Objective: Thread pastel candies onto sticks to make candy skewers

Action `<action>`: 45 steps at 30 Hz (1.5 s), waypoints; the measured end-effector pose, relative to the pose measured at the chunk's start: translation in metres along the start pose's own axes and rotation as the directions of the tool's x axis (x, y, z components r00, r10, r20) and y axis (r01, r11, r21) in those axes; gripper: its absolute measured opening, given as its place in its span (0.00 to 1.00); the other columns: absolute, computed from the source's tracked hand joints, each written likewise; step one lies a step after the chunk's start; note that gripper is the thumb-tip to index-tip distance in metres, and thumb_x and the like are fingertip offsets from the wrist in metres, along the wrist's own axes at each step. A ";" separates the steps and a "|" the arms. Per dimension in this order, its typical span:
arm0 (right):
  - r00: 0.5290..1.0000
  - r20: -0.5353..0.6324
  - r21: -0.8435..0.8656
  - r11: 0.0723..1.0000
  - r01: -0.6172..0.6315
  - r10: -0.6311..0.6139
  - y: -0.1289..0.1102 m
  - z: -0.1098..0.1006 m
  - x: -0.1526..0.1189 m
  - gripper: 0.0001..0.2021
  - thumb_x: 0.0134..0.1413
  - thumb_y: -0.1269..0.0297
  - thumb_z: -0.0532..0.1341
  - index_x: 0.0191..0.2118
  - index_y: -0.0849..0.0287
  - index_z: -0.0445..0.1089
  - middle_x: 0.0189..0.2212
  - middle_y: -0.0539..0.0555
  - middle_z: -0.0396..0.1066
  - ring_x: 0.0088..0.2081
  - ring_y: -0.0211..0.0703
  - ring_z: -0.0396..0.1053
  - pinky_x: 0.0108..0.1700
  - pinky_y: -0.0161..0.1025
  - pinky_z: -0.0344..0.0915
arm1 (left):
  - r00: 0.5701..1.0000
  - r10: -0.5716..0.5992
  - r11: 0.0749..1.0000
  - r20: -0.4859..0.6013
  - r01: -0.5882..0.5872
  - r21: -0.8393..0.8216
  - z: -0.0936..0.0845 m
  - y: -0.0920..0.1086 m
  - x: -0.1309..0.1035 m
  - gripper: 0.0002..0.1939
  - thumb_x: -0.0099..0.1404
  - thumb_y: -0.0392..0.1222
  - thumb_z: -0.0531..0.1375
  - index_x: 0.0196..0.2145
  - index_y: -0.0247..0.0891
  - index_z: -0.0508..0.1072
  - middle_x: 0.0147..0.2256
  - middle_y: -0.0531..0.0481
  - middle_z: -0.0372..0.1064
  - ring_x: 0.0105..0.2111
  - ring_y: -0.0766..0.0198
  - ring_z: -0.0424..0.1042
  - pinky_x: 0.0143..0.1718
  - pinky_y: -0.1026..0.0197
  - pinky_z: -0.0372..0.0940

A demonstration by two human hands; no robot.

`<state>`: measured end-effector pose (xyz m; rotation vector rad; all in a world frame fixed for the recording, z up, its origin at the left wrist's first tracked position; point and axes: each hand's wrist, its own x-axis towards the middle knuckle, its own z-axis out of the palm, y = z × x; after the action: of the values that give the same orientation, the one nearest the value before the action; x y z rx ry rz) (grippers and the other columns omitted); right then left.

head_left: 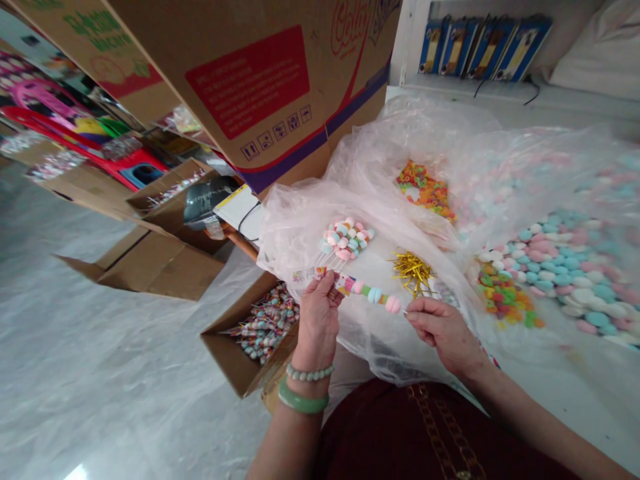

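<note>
1. While I watch from far off, my left hand (320,303) pinches the printed wrapper (345,285) at one end of the candy string (374,295). My right hand (436,327) has its fingertips pinched together by the other end. They seem to nip a thin white bit, but I can't tell for sure.
2. The candy string is up in the air, left of the gold ties (413,272) and a little closer to my body.
3. The sweets could slip off if the right fingertips let go too soon and that end dips.
4. The wrapper could crumple or rip if my two hands tug apart too hard.
5. The gold ties could get scattered, because my right hand is just on their near side and a bump would do it.
6. The long way of the candy string goes from hand to hand. Its pink sweet (393,304) end points right, to the near side of the gold ties, and slants a bit toward my body.
</note>
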<state>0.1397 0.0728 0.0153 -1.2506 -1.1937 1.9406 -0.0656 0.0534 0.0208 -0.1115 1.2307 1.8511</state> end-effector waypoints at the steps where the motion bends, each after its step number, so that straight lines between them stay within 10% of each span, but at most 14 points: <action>1: 1.000 0.004 0.039 0.999 -0.012 0.012 0.001 0.000 0.001 0.07 0.44 0.63 0.64 0.26 0.60 0.67 0.14 0.43 0.54 0.17 0.30 0.47 0.19 0.32 0.40 | 1.000 0.004 1.000 -0.002 -0.004 0.008 0.000 0.000 0.000 0.06 0.49 0.34 0.68 0.24 0.33 0.73 0.24 0.53 0.71 0.24 0.70 0.70 0.27 0.67 0.64; 13: 0.968 0.205 0.249 0.949 -0.192 0.142 0.005 -0.001 0.004 0.07 0.42 0.66 0.65 0.28 0.62 0.68 0.13 0.41 0.55 0.14 0.26 0.42 0.18 0.32 0.35 | 1.000 -0.003 1.000 -0.029 0.003 -0.019 -0.006 -0.015 0.005 0.06 0.50 0.32 0.66 0.27 0.34 0.73 0.25 0.54 0.70 0.24 0.69 0.71 0.28 0.66 0.67; 24: 0.997 0.012 -0.308 0.948 0.074 -0.074 0.010 -0.001 0.001 0.06 0.50 0.63 0.59 0.26 0.59 0.68 0.17 0.45 0.57 0.22 0.33 0.54 0.24 0.33 0.49 | 1.000 -0.025 1.000 0.015 0.024 0.002 -0.002 -0.018 0.005 0.04 0.55 0.35 0.64 0.26 0.34 0.71 0.25 0.54 0.69 0.25 0.68 0.71 0.31 0.63 0.69; 34: 0.996 -0.037 -0.240 0.969 0.064 -0.075 0.010 0.000 0.007 0.07 0.50 0.61 0.59 0.27 0.57 0.68 0.16 0.45 0.55 0.20 0.35 0.52 0.23 0.34 0.48 | 0.993 -0.104 0.994 0.051 0.105 -0.013 0.007 -0.015 -0.007 0.04 0.57 0.31 0.62 0.26 0.33 0.71 0.26 0.51 0.72 0.26 0.66 0.73 0.32 0.62 0.71; 40: 0.930 0.006 -0.625 0.724 0.291 -0.369 0.017 -0.004 0.002 0.07 0.52 0.64 0.57 0.25 0.57 0.67 0.22 0.48 0.64 0.27 0.39 0.62 0.31 0.36 0.55 | 0.954 -0.287 0.953 0.092 0.294 -0.078 0.013 -0.017 -0.009 0.03 0.63 0.33 0.58 0.31 0.33 0.72 0.26 0.49 0.73 0.27 0.65 0.74 0.31 0.63 0.71; 45: 0.931 0.036 -0.664 0.687 0.293 -0.362 0.017 -0.004 0.003 0.08 0.55 0.63 0.56 0.27 0.57 0.67 0.23 0.48 0.66 0.28 0.39 0.64 0.32 0.36 0.54 | 0.951 -0.286 0.957 0.117 0.289 -0.013 0.014 -0.021 -0.011 0.04 0.62 0.36 0.59 0.33 0.32 0.73 0.29 0.46 0.74 0.29 0.61 0.75 0.35 0.60 0.71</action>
<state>0.1423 0.0692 -0.0014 -1.3077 -2.0038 1.1904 -0.0391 0.0603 0.0191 -0.1893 1.0483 1.5996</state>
